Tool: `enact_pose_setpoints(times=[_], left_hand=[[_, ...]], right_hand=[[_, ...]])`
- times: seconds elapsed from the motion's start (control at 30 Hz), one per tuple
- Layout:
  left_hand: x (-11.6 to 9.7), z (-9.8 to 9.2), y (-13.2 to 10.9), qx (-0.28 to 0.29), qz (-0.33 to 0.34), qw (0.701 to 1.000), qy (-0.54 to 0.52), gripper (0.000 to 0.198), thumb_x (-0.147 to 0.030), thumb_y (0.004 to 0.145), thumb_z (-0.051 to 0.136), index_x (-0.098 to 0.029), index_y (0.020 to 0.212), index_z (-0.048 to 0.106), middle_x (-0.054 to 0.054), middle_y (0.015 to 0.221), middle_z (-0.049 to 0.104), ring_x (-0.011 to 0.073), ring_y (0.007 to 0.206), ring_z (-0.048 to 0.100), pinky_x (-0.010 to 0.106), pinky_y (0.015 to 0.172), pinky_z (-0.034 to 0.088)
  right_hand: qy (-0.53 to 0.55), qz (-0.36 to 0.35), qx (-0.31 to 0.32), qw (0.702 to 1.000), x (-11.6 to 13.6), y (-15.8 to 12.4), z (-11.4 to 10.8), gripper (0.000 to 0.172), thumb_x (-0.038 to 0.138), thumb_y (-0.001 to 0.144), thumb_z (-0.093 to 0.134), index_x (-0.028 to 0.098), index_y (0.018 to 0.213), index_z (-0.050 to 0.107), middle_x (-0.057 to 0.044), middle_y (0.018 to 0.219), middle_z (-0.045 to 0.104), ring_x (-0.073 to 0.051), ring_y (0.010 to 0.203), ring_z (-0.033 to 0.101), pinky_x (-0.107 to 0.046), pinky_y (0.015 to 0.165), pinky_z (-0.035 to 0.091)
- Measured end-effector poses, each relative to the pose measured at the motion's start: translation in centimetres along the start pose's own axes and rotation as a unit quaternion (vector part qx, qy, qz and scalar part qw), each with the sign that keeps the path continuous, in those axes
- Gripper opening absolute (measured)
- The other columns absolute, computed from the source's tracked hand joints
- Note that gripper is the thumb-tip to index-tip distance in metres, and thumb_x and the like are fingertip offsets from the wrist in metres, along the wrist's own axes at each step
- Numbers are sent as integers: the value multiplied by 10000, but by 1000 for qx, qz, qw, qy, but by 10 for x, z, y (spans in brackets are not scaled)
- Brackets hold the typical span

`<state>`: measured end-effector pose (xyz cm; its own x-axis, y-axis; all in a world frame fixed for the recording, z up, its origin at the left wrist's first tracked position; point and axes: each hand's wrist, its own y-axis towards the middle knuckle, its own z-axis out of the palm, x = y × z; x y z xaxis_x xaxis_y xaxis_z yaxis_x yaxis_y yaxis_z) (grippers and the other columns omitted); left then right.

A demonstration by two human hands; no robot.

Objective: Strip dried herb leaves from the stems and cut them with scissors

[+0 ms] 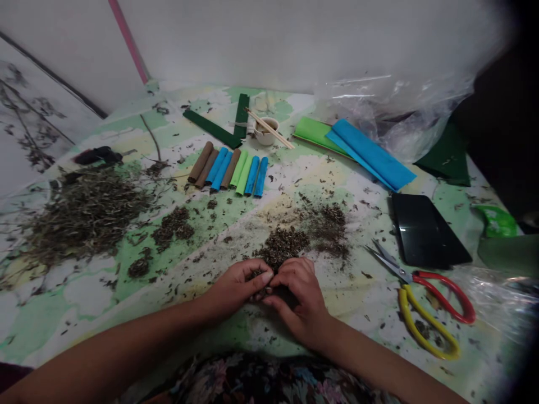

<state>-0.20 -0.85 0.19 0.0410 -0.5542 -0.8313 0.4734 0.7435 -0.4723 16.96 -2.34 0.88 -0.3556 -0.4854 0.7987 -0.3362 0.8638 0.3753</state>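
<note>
Near the table's front edge, my left hand (240, 286) is closed, with bits of crumbled dried herb showing between its curled fingers. Fingertips touching or nearly touching it, my right hand (301, 297) is bent in a pinch; what lies between its fingers is mostly hidden. Just beyond both hands is a dark pile of crumbled dried herb (286, 244), and finer crumbs (330, 224) spread to its right. Two smaller heaps, one larger (173, 227) and one little (140, 264), lie to the left.
Several brown, blue and green rolls (229, 168) lie in a row. Behind are a small cup (264, 136) with sticks across it and dark green strips (213, 128). Dried stalks (90, 213) heap left. Right are folded blue sheets (373, 154), a black tablet (427, 230) and open scissors (406, 276).
</note>
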Motion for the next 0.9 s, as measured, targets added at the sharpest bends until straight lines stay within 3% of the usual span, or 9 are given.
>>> enact_pose_setpoints(times=[0.17, 0.27, 0.4, 0.9], left_hand=[[-4, 3, 0, 6, -13, 995, -100, 341, -481, 751, 617, -148, 827, 613, -13, 697, 522, 76, 570, 457, 202, 530, 350], [-5, 4, -1, 15, -29, 988, -148, 291, -373, 700, 692, -151, 879, 631, 1, 724, 557, 87, 608, 494, 213, 573, 371], [-1, -1, -1, 25, -33, 991, -125, 291, -245, 671, 706, -164, 937, 620, -8, 678, 580, 86, 589, 508, 211, 563, 354], [2, -3, -1, 27, -5, 998, -48, 213, -308, 736, 681, -164, 853, 575, -36, 637, 571, 70, 560, 496, 192, 534, 354]], right_hand=[[-15, 20, -24, 999, -3, -2, 3, 45, 186, 795, 604, 216, 828, 599, -12, 766, 533, -184, 812, 499, -375, 776, 368], [3, 42, -31, 999, -4, -2, 3, 68, 167, 817, 566, 213, 785, 604, -3, 741, 526, -170, 784, 496, -365, 768, 367], [24, 78, -42, 996, -4, 0, 1, 81, 173, 821, 553, 203, 753, 586, -7, 740, 539, -172, 787, 491, -349, 751, 373], [37, 81, -63, 994, -4, 1, 2, 100, 173, 819, 538, 197, 726, 565, -13, 720, 531, -174, 762, 491, -344, 726, 384]])
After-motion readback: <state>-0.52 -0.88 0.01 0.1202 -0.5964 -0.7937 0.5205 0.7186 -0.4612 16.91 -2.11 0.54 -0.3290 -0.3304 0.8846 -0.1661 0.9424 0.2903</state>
